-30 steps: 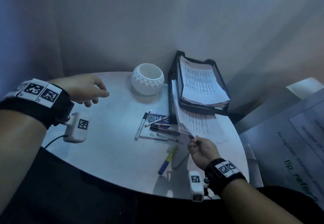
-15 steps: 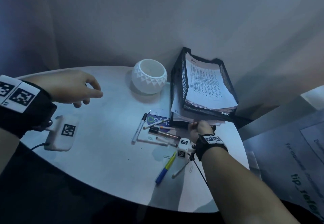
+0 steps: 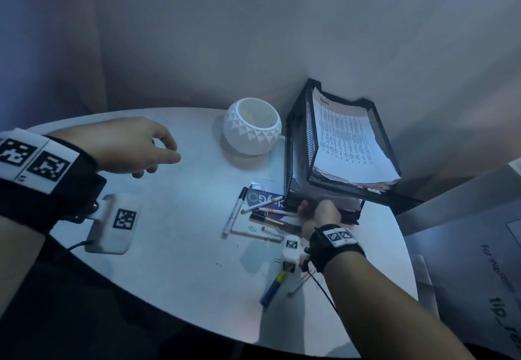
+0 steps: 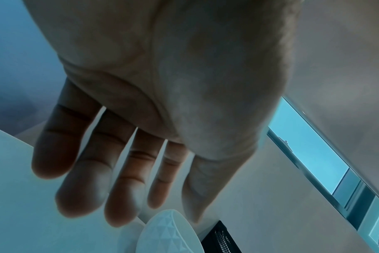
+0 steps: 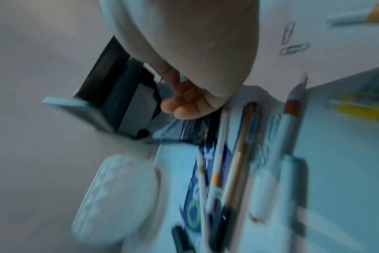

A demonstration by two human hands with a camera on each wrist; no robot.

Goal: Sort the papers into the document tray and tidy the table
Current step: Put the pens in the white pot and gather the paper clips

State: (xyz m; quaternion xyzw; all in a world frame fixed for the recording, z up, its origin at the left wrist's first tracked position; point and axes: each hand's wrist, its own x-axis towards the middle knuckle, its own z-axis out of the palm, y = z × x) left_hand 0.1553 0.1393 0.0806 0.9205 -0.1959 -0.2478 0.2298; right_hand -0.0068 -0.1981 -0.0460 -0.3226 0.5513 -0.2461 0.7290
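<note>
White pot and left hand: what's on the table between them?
Head view: only bare table lies between the left hand and the white pot.

Black wire-mesh document tray (image 3: 310, 134), faceted matt pot (image 3: 252, 131)

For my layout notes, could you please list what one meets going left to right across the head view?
Left hand → black-capped marker → white faceted bowl → right hand → document tray with printed papers.

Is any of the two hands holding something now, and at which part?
The left hand holds nothing; its fingers hang relaxed above the table. The right hand is at the lower tray opening, but its grip there cannot be told.
</note>
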